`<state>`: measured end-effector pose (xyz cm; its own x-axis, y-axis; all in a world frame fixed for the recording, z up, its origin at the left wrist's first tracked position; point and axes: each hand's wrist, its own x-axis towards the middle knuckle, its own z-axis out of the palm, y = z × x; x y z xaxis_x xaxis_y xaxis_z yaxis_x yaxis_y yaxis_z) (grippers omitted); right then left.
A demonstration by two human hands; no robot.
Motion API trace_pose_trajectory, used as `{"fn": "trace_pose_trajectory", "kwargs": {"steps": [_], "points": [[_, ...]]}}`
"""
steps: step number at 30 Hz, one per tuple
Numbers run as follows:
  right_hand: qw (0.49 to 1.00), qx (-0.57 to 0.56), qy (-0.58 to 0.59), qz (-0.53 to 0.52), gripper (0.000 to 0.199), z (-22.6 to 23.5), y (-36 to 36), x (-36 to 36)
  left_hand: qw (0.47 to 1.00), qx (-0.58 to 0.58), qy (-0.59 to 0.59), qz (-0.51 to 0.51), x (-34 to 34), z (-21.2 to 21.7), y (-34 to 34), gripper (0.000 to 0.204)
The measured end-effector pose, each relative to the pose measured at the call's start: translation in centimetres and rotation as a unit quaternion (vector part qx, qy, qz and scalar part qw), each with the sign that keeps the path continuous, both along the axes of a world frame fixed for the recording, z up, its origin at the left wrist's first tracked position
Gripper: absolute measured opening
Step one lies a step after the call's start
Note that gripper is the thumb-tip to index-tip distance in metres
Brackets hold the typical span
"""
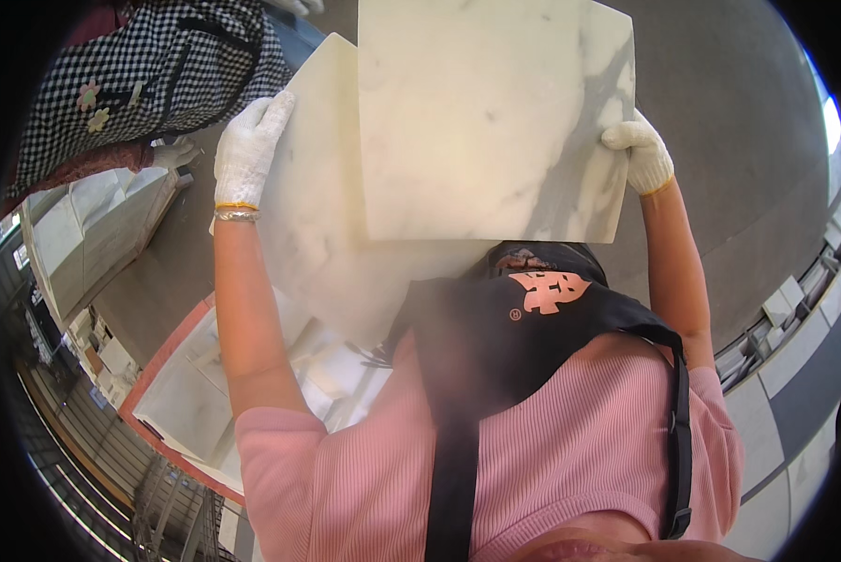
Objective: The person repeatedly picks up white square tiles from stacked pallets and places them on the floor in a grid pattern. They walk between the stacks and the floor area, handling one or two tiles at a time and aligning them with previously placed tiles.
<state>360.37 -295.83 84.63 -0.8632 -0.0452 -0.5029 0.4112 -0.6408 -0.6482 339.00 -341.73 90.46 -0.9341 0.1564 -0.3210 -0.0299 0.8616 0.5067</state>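
Note:
My left hand (pixel 250 150), in a white knit glove, is closed on the left edge of a pale marble slab (pixel 313 187). A second marble slab (pixel 486 122), white with grey veins on its right side, overlaps the first and hides much of it. My right hand (pixel 643 155), also gloved, grips this upper slab's right edge with the thumb on its face. Its other fingers are hidden behind the slab. Both slabs are in front of my black apron (pixel 505 356); the upper slab runs out of the picture at the top.
At the upper left stands a co-worker in a checked garment (pixel 172 75), with a gloved hand (pixel 175 153) low beside me. Stacked slabs (pixel 93 234) lean below that hand. A red-edged rack (pixel 158 361) holds white slabs at my left. More tiles (pixel 786 309) line the right side.

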Motion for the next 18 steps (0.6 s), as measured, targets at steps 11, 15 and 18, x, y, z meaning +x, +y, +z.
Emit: {"fn": "trace_pose_trajectory", "kwargs": {"steps": [11,15,18], "points": [[0.999,0.004,-0.033,-0.005,0.073,2.0,-6.3,-5.0,1.0,0.025,-0.017,-0.005,-5.9,0.8,-6.0,0.051],[1.0,-0.006,-0.026,-0.001,0.071,2.6,-7.5,-5.8,0.999,0.049,-0.012,-0.014,-7.1,-0.3,-7.7,0.053],[0.999,-0.021,-0.035,-0.016,0.067,2.6,-8.2,-6.5,0.998,0.058,-0.015,-0.006,-7.7,-1.0,-8.7,0.055]]}}
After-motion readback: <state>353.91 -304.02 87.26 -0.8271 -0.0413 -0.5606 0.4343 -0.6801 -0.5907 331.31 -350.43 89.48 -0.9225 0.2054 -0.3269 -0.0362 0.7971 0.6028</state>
